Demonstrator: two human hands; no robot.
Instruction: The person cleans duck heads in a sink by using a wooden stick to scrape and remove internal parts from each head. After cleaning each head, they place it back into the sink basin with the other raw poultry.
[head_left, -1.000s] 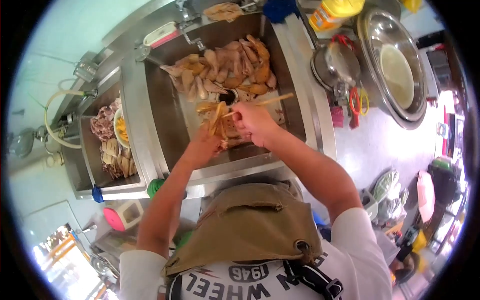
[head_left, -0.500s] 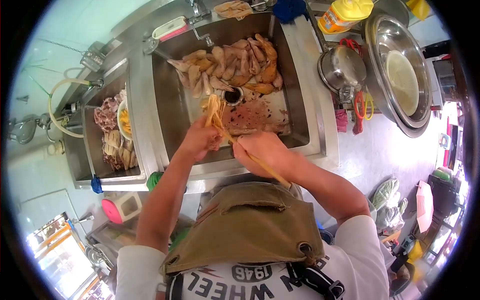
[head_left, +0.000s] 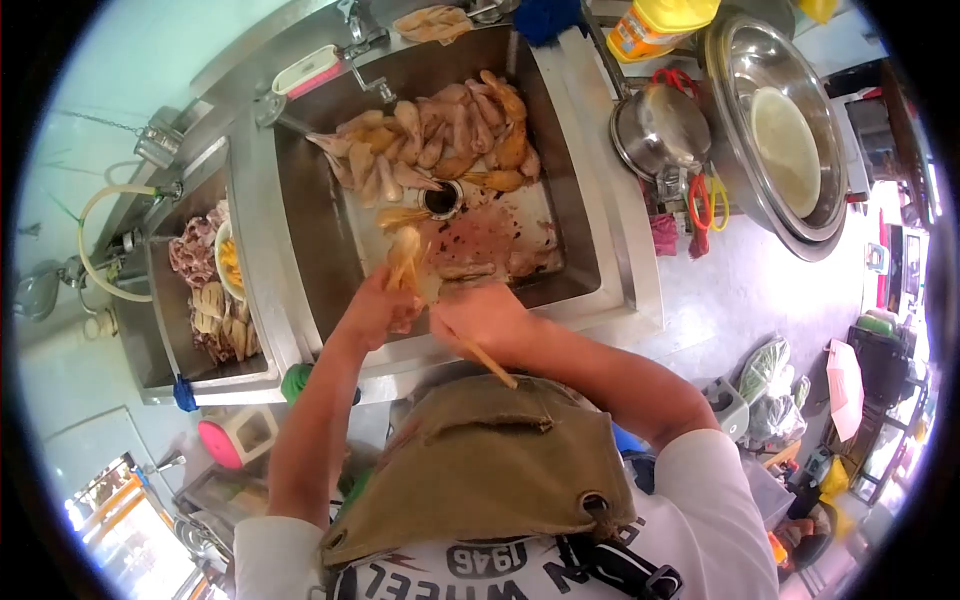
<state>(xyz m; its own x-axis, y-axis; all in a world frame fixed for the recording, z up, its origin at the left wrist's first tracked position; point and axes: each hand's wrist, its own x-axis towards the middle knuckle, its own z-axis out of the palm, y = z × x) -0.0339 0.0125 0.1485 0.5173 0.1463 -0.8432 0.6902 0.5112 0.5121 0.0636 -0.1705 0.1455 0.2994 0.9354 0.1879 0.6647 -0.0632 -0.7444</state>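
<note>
My left hand point(head_left: 382, 310), over the near edge of the sink point(head_left: 316, 210), is closed around a pale yellow, stringy bundle point(head_left: 403, 258) that sticks up past the fingers. Just beside it, my right hand point(head_left: 482, 322) grips a thin tan stick point(head_left: 492, 367), whose end points back toward my apron. Whether stick and bundle are one piece is hidden by the fingers. Another yellowish piece point(head_left: 402, 217) lies in the sink beside the drain point(head_left: 440, 200). Beyond it, raw poultry legs point(head_left: 432, 130) are heaped. Reddish liquid and dark bits point(head_left: 492, 232) spread over the sink floor.
A second sink point(head_left: 160, 300) on the left holds pieces of raw meat point(head_left: 208, 310) and a white bowl point(head_left: 230, 262). The faucet point(head_left: 380, 88) reaches over the far wall. To the right stand a metal pot point(head_left: 662, 130), large steel basins point(head_left: 725, 110) and a yellow tub point(head_left: 665, 20).
The view has shifted, so the sink sits further left. Both hands are nearer my body, with the stringy bundle drawn back from the drain, leaving a yellowish piece visible there.
</note>
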